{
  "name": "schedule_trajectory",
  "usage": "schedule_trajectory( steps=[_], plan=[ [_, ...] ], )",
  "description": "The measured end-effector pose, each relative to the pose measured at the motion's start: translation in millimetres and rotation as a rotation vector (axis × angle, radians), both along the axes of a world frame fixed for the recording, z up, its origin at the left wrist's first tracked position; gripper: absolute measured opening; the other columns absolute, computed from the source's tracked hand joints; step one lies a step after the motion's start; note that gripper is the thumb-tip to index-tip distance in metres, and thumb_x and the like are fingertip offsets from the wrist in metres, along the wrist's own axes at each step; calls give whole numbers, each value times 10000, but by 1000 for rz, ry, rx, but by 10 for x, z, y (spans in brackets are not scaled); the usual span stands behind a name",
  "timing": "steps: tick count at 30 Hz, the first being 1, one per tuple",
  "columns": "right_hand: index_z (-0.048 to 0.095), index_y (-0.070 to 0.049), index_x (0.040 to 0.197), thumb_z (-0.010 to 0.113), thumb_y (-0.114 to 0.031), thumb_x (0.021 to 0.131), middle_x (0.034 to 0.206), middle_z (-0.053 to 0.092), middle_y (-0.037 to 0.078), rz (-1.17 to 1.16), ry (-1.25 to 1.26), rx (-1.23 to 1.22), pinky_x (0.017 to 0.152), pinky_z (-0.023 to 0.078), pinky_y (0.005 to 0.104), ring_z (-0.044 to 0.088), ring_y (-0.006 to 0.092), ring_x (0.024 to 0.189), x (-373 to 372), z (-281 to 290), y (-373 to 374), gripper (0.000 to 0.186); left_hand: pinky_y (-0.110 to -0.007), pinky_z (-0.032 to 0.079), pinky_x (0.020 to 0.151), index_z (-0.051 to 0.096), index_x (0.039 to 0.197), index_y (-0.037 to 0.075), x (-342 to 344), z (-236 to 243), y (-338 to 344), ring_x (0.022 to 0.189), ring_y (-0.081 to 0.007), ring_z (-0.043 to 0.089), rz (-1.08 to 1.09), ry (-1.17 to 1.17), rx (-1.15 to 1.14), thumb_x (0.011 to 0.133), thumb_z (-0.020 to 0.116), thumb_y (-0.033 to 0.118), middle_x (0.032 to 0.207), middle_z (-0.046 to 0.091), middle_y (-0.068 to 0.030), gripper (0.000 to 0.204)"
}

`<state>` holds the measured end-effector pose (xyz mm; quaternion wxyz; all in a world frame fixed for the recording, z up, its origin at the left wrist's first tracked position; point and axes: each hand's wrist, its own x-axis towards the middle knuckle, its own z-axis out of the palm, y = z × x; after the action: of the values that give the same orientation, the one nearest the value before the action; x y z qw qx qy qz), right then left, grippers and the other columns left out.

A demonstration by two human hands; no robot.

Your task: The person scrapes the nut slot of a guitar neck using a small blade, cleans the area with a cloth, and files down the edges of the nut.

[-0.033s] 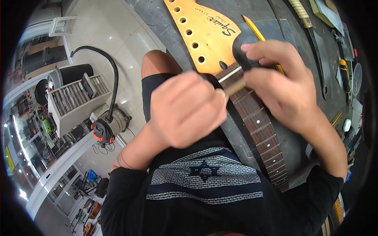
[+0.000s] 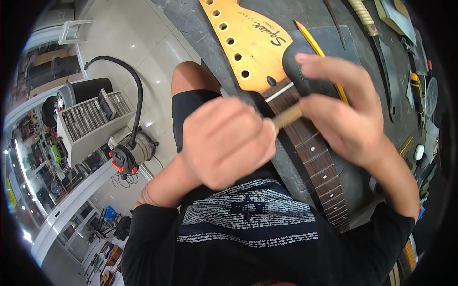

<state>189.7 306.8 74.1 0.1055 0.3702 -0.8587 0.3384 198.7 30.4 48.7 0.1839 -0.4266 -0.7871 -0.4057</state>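
Note:
A guitar neck [image 2: 313,148] lies on the bench, with dark fretboard, dot inlays and a pale wooden headstock [image 2: 255,45] at the far end. A white nut [image 2: 279,92] crosses it there. Over the fretboard, just on the near side of the nut, a narrow tan strip [image 2: 289,116] spans between my hands. My left hand [image 2: 229,143] is a fist closed round one end of it. My right hand [image 2: 346,109] pinches the other end, thumb low and a forefinger raised apart. Whether the strip touches the frets I cannot tell.
A yellow pencil [image 2: 310,38] lies right of the headstock. Farther right are a wrapped-handle saw [image 2: 365,19], a yellow-black cutter [image 2: 416,83] and several small tools. On the floor at left stand a vacuum cleaner [image 2: 126,157] with its hose and a slotted rack [image 2: 93,117].
Both hands and the tan strip have shifted a little toward me, away from the nut. My right forefinger has lifted away from the thumb. The headstock has shifted very slightly.

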Motion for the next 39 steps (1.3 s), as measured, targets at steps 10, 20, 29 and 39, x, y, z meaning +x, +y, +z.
schedule_trajectory(
  steps=[10, 20, 29, 39],
  plan=[
    [584, -26, 1345, 652, 133, 1013, 1442, 555, 194, -547, -137, -230, 1129, 584, 489, 728, 348, 1280, 678, 77, 541, 375, -355, 520, 655, 620, 1048, 42, -92, -83, -524, 760, -162, 530, 8, -804, 760, 1094, 716, 135, 924, 561, -67, 141],
    [593, -28, 1304, 684, 102, 1048, 1375, 544, 154, -704, -281, -202, 1143, 558, 443, 724, 266, 1227, 877, 7, 183, 301, -347, 450, 717, 561, 996, 68, -469, -270, -726, 791, -148, 478, -1, -1076, 979, 1154, 621, 138, 812, 477, -25, 183],
    [663, -2, 1244, 733, 107, 1003, 1220, 659, 135, -639, -343, -132, 1051, 540, 381, 682, 273, 1156, 671, 19, 104, 273, -349, 516, 749, 620, 1055, 15, -418, -265, -562, 798, -171, 559, 23, -920, 801, 1114, 670, 63, 900, 568, -73, 91],
    [776, -43, 1157, 777, 121, 899, 1211, 671, 133, -431, -232, 203, 930, 568, 435, 685, 356, 1092, 45, 41, 32, 305, -346, 521, 611, 775, 1046, -48, -357, -201, -104, 689, -249, 677, -4, -364, 398, 821, 831, -142, 864, 722, -134, 250]
  ],
)
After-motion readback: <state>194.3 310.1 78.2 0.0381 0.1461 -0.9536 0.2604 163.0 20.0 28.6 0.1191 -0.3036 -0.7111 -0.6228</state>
